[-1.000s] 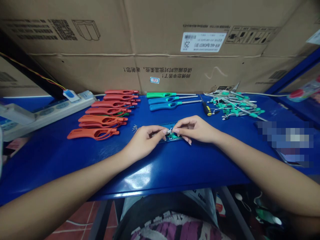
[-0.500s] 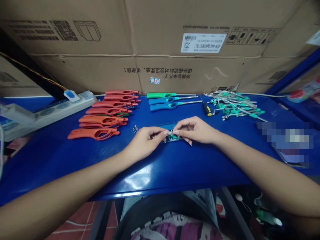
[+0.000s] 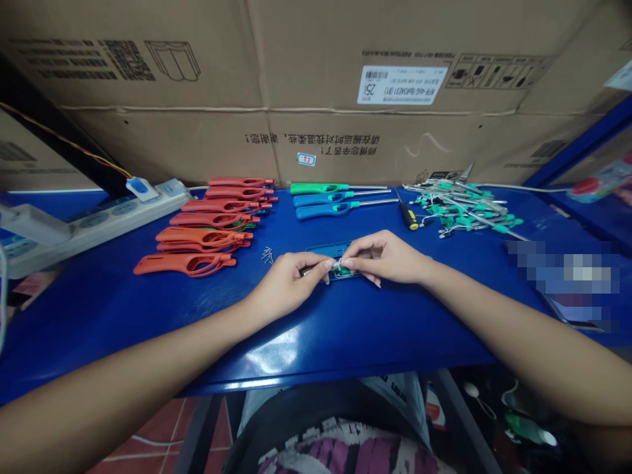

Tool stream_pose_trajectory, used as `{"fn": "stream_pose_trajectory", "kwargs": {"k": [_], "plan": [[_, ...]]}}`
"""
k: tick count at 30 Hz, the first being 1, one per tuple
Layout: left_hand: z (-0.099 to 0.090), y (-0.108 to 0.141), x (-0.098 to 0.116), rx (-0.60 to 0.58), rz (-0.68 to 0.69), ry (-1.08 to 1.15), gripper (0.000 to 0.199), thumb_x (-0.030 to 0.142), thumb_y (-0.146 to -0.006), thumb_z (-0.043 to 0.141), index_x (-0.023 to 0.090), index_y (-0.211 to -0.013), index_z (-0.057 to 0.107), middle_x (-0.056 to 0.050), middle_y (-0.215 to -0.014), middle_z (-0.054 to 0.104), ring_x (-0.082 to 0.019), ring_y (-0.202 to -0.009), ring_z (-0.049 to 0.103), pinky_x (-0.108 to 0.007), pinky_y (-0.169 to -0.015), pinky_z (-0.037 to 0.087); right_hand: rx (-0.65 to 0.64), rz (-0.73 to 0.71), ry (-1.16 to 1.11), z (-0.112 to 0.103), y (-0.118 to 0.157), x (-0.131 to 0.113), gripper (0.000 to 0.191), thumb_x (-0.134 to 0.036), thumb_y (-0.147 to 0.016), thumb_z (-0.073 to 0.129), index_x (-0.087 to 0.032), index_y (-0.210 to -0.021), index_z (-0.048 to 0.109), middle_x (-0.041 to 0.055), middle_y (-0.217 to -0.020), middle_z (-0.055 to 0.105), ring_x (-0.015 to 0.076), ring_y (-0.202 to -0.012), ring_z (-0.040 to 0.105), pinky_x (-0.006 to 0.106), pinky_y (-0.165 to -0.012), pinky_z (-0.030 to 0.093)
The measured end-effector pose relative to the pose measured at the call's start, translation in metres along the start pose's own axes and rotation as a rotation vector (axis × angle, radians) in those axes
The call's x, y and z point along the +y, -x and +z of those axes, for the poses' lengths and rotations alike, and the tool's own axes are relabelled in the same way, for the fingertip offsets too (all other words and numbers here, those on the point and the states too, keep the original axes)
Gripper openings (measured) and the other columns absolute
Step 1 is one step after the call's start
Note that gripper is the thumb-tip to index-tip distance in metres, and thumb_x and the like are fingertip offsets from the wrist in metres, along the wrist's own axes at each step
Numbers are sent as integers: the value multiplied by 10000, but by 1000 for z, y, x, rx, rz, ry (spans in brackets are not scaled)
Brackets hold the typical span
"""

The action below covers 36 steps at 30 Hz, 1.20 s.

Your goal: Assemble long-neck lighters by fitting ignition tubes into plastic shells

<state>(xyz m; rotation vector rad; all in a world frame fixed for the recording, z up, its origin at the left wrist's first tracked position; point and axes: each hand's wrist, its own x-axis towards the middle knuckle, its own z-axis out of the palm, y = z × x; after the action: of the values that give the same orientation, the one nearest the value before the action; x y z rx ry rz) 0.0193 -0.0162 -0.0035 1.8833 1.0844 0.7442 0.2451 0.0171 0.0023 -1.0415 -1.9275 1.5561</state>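
Note:
My left hand (image 3: 291,280) is closed, thumb and finger pinching one end of a small whitish lighter part (image 3: 337,264). From the other side, my right hand (image 3: 390,260) pinches the same part, with bits of white wire and green plastic around it. Fingers cover most of it, so its exact shape is hidden. Just beneath both hands lies a blue lighter shell (image 3: 326,251) on the table, partly covered by them. A few small screws (image 3: 267,255) lie to the left of it.
Red and orange lighter shells (image 3: 185,264) lie at left, near a power strip (image 3: 103,224). Three assembled lighters (image 3: 323,210) sit behind my hands. A screwdriver (image 3: 408,215) lies beside a pile of metal tubes with green parts (image 3: 474,207). Cardboard (image 3: 316,85) walls the back.
My left hand has shifted very slightly, and a little more of the blue shell shows behind the fingers. Both hands keep their pinch on the small part.

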Motion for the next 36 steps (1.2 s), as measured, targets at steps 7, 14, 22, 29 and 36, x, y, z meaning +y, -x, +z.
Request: {"fn": "stream_pose_trajectory", "kwargs": {"k": [7, 14, 22, 29, 36], "plan": [[0, 0, 1, 8, 10, -5, 353, 381, -961, 531, 165, -735, 692, -17, -746, 718, -156, -693, 601, -251, -679, 435, 0, -8, -21, 0, -1, 1, 362, -474, -820, 759, -121, -886, 717, -56, -496, 568, 64, -381, 505, 180, -368, 442], [-3, -1, 5, -5, -40, 30, 357, 421, -943, 558, 158, -778, 735, -11, -705, 697, -127, -601, 527, -245, -618, 406, -6, 6, -114, -3, -2, 2, 377, -488, -803, 773, -131, -871, 672, -58, -485, 585, 80, -382, 531, 191, -375, 452], [0, 0, 3, 27, -26, 35, 347, 393, -948, 556, 160, -758, 729, -14, -730, 725, -145, -657, 587, -248, -667, 432, 18, -3, -72, 0, -2, 4, 385, -501, -810, 766, -130, -865, 675, -59, -486, 570, 74, -380, 508, 192, -373, 418], [4, 0, 2, 47, -34, 51, 351, 400, -944, 562, 160, -745, 723, -35, -773, 754, -184, -750, 652, -268, -731, 464, 33, 5, -67, 2, -2, 3, 384, -505, -802, 764, -134, -848, 676, -50, -507, 587, 70, -388, 515, 188, -382, 414], [5, 0, 3, 63, -39, 50, 345, 393, -930, 569, 159, -724, 717, -31, -748, 749, -181, -730, 652, -261, -702, 468, 45, 23, -45, 6, -2, -2, 403, -511, -781, 777, -122, -823, 679, -35, -533, 606, 63, -396, 520, 190, -396, 399]]}}
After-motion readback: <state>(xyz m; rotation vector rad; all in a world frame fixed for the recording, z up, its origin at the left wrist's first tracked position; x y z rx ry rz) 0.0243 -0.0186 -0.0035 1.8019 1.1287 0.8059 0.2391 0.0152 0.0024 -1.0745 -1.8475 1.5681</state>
